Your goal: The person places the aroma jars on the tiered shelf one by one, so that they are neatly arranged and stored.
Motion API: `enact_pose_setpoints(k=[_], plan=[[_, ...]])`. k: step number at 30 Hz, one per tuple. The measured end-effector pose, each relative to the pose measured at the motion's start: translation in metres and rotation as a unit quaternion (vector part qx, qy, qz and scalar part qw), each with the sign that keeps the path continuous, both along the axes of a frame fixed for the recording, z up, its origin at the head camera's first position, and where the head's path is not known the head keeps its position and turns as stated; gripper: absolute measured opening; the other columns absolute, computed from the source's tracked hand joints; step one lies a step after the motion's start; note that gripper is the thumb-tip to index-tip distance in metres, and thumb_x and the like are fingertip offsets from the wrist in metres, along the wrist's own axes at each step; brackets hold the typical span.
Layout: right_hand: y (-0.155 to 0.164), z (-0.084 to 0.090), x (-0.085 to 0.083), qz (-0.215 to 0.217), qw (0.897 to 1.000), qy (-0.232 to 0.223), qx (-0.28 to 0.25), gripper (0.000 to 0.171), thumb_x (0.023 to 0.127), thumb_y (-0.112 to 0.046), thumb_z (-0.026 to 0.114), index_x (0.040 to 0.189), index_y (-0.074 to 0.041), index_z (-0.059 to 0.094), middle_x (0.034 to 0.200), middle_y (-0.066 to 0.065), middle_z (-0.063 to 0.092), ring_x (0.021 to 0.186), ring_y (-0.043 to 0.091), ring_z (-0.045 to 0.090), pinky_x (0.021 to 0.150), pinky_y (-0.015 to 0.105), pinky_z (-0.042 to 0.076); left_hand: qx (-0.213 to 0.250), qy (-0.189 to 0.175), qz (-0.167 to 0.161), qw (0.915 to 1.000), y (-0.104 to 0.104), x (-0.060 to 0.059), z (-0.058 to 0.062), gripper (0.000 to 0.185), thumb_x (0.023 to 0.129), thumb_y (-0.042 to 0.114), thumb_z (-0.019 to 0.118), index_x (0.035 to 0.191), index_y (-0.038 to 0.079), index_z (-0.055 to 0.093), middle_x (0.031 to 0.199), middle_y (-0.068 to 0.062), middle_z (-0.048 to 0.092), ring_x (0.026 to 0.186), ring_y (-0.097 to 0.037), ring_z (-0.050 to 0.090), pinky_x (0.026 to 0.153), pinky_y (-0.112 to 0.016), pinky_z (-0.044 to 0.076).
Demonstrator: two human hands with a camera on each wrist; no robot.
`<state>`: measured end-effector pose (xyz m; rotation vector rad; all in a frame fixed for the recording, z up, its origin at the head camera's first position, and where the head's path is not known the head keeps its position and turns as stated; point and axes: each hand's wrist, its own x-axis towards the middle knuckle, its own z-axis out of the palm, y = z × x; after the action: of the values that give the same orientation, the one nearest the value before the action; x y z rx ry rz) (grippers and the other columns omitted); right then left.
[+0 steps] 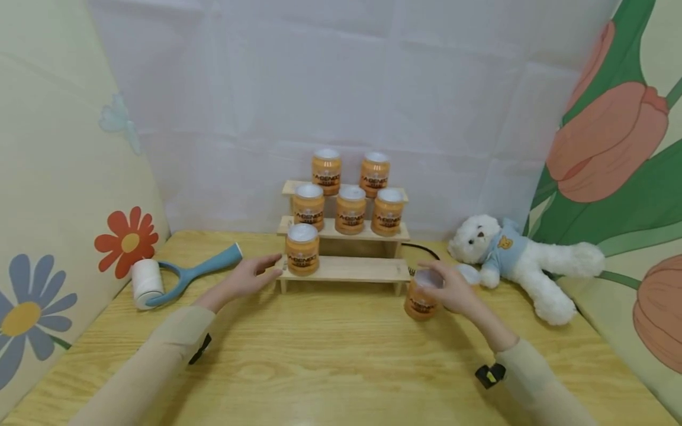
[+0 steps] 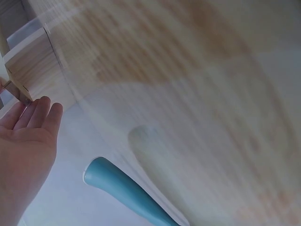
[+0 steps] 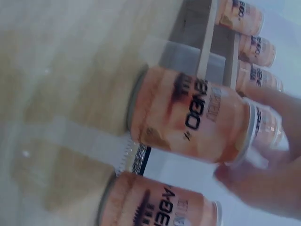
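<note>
Right hand (image 1: 453,290) grips a jar (image 1: 421,299) on the table (image 1: 330,355) just right of the rack (image 1: 346,269)
Fingers curl round its top, lid mostly hidden; right wrist view is blurred, with a second jar (image 3: 160,207) cut off below. Left hand (image 1: 247,278), fingers straight, holds nothing and touches the rack's bottom step beside another jar (image 1: 302,248); roller (image 1: 176,275) further left

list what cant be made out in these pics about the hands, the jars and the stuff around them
- Jar labels: on the stepped rack the print is too small in the head view, and smeared by blur in the right wrist view.
- Right hand: its fingers cover the top of the orange jar, so the grip underneath is hidden.
- Left hand: cut off by the left wrist view's edge; contact with the rack is unclear.
- Lint roller: only its blue handle shows in the left wrist view.
</note>
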<state>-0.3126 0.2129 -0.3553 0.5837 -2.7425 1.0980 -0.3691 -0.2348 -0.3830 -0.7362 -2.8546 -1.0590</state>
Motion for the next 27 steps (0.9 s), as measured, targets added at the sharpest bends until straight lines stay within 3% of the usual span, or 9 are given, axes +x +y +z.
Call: enact_pose_setpoints(k=[4, 7, 9, 18, 23, 27], plan=[[-0.004, -0.004, 0.007, -0.06, 0.998, -0.024, 0.003, 0.067, 0.085, -0.032, 0.07, 0.137, 0.001, 0.044, 0.135, 0.025, 0.048, 0.118, 0.039, 0.05, 0.092, 0.05, 0.049, 0.002, 0.012, -0.002, 0.9999, -0.002, 0.001, -0.002, 0.058, 0.099, 0.032, 0.048, 0.142, -0.006, 0.035, 0.143, -0.026, 0.039, 0.129, -0.043, 0.04, 0.105, -0.056, 0.037], [-0.005, -0.007, 0.009, -0.078, 0.996, -0.035, 0.005, 0.072, 0.083, -0.036, 0.071, 0.137, 0.003, 0.043, 0.131, 0.026, 0.049, 0.111, 0.037, 0.055, 0.085, 0.044, 0.053, 0.004, 0.012, 0.0, 0.9999, -0.003, 0.002, -0.002, 0.058, 0.099, 0.032, 0.049, 0.141, -0.006, 0.036, 0.142, -0.026, 0.04, 0.128, -0.043, 0.041, 0.105, -0.055, 0.038], [-0.005, -0.008, 0.009, -0.081, 0.996, -0.037, 0.002, 0.072, 0.083, -0.037, 0.072, 0.136, 0.003, 0.044, 0.129, 0.026, 0.051, 0.107, 0.036, 0.057, 0.081, 0.042, 0.055, 0.006, 0.007, 0.0, 1.0, -0.003, 0.002, -0.002, 0.059, 0.098, 0.033, 0.049, 0.142, -0.005, 0.036, 0.143, -0.025, 0.039, 0.129, -0.043, 0.04, 0.105, -0.055, 0.037], [-0.001, -0.01, 0.008, -0.056, 0.998, -0.042, -0.004, 0.071, 0.084, -0.038, 0.07, 0.139, -0.001, 0.042, 0.133, 0.025, 0.049, 0.112, 0.037, 0.055, 0.086, 0.044, 0.053, 0.01, -0.002, 0.003, 0.9999, -0.004, 0.0, -0.001, 0.06, 0.098, 0.035, 0.049, 0.142, -0.004, 0.035, 0.143, -0.025, 0.039, 0.13, -0.042, 0.04, 0.105, -0.055, 0.037], [0.001, -0.012, 0.008, -0.07, 0.997, -0.045, -0.007, 0.074, 0.082, -0.042, 0.07, 0.14, -0.005, 0.041, 0.134, 0.022, 0.049, 0.109, 0.034, 0.056, 0.081, 0.043, 0.053, 0.01, 0.0, 0.005, 0.9999, -0.002, -0.002, 0.0, 0.059, 0.098, 0.034, 0.049, 0.142, -0.004, 0.036, 0.143, -0.025, 0.04, 0.129, -0.042, 0.041, 0.105, -0.054, 0.038], [0.003, -0.014, 0.008, -0.09, 0.995, -0.047, -0.006, 0.077, 0.081, -0.043, 0.071, 0.138, -0.002, 0.042, 0.132, 0.023, 0.051, 0.111, 0.035, 0.055, 0.085, 0.045, 0.051, 0.012, 0.0, 0.001, 0.9999, 0.0, -0.002, 0.001, 0.06, 0.098, 0.034, 0.049, 0.142, -0.004, 0.036, 0.143, -0.025, 0.04, 0.129, -0.042, 0.04, 0.105, -0.054, 0.038]])
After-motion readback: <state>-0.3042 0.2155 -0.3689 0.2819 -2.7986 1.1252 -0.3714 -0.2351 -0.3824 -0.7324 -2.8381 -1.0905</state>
